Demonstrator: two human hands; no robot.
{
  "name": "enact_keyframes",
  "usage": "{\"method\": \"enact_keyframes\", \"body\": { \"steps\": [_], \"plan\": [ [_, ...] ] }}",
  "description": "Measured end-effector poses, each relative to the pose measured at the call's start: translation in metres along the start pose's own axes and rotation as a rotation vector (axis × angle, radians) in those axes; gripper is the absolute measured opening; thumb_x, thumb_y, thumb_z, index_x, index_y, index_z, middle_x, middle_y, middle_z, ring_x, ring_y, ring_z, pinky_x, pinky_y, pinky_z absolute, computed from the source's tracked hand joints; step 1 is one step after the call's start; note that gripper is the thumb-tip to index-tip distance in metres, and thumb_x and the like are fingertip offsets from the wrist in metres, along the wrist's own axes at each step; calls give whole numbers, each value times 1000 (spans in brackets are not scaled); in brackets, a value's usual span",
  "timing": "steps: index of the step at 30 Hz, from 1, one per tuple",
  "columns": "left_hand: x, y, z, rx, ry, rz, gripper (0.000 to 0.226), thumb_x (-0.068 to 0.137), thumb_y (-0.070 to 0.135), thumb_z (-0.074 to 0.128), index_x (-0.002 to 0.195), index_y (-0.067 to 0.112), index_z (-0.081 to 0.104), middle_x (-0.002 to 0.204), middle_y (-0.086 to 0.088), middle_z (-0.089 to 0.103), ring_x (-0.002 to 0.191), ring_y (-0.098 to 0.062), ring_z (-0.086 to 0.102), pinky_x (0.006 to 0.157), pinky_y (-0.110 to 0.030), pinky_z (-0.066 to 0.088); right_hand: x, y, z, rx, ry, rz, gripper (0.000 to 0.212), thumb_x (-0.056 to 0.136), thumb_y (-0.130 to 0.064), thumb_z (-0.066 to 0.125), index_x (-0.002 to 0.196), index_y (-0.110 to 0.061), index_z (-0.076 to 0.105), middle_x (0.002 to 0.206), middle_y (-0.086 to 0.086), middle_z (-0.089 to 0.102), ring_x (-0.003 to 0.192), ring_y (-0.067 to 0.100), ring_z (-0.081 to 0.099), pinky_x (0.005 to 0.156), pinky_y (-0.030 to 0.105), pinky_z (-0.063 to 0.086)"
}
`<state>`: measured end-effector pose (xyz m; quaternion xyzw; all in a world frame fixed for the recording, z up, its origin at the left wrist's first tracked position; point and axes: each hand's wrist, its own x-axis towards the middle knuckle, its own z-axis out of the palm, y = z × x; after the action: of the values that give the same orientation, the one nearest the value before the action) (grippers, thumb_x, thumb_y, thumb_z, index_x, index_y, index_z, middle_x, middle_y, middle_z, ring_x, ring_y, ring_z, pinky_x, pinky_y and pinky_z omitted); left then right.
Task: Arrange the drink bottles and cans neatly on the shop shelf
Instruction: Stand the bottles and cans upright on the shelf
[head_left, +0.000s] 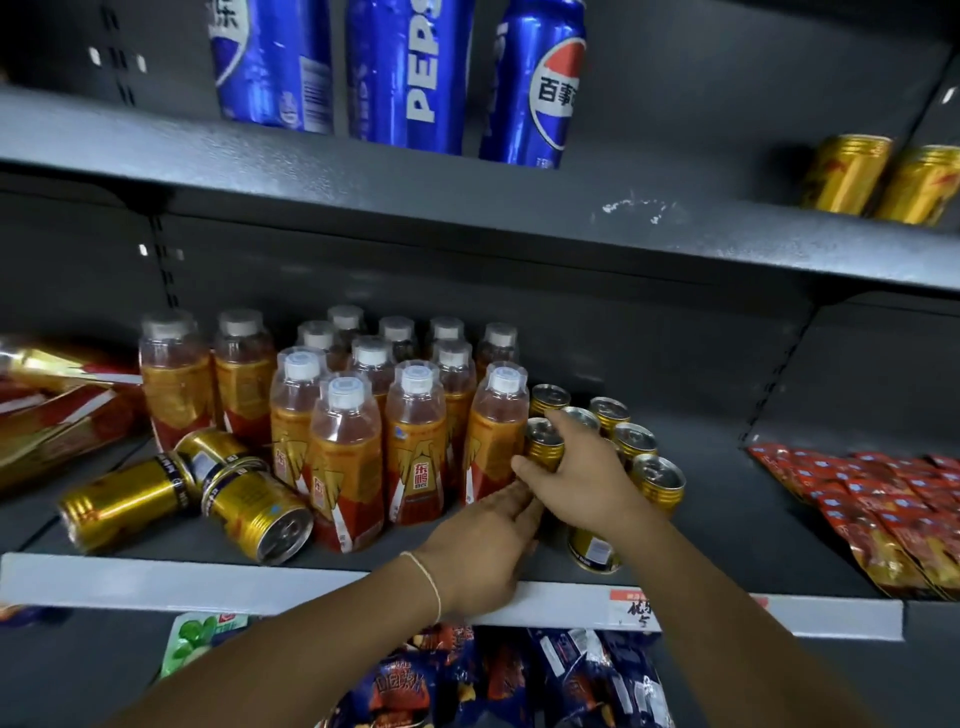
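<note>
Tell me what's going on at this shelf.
A person is tidying drinks on the middle shelf. The right hand grips an upright gold can next to the block of orange bottles. The left hand reaches in just below it with its fingers extended. Other gold cans stand upright to the right, while three toppled cans lie on the left.
</note>
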<state>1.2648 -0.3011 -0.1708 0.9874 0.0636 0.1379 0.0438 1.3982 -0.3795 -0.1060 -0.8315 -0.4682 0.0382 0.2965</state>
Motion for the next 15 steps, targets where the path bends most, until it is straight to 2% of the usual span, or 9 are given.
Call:
{"method": "enact_keyframes", "body": {
  "steps": [2,4,5,8,15],
  "plan": [
    [-13,-5,-2,28,-8,-12,58,104,30,34,156,9,16,161,-16,18,148,-28,17,118,-28,12,14,-12,10,126,-15,21,74,82,-42,77,145,-24,43,133,-8,59,130,19,52,100,29,44],
    [-25,-11,-5,29,-13,-40,60,104,31,34,156,9,15,161,-16,20,148,-28,18,119,-29,11,25,-21,19,211,24,31,62,77,-36,82,130,-27,52,108,-17,61,113,13,61,90,26,47],
    [-31,-15,-7,22,-18,-57,61,103,31,34,156,10,13,161,-16,20,148,-28,18,119,-29,12,30,-24,23,239,51,38,60,74,-34,84,125,-27,53,103,-18,61,107,12,62,88,27,47],
    [-50,-27,-14,1,-32,-103,62,103,33,35,156,11,10,162,-16,16,149,-27,15,119,-30,13,37,-29,35,279,136,62,64,68,-31,89,121,-23,53,102,-14,63,98,11,63,86,27,48],
    [-94,-48,-21,-91,-69,-175,68,102,48,32,157,13,9,163,-12,13,149,-24,13,118,-27,11,24,-30,44,305,181,85,71,73,-34,86,131,-28,46,113,-12,62,109,15,62,98,40,51]
  ]
}}
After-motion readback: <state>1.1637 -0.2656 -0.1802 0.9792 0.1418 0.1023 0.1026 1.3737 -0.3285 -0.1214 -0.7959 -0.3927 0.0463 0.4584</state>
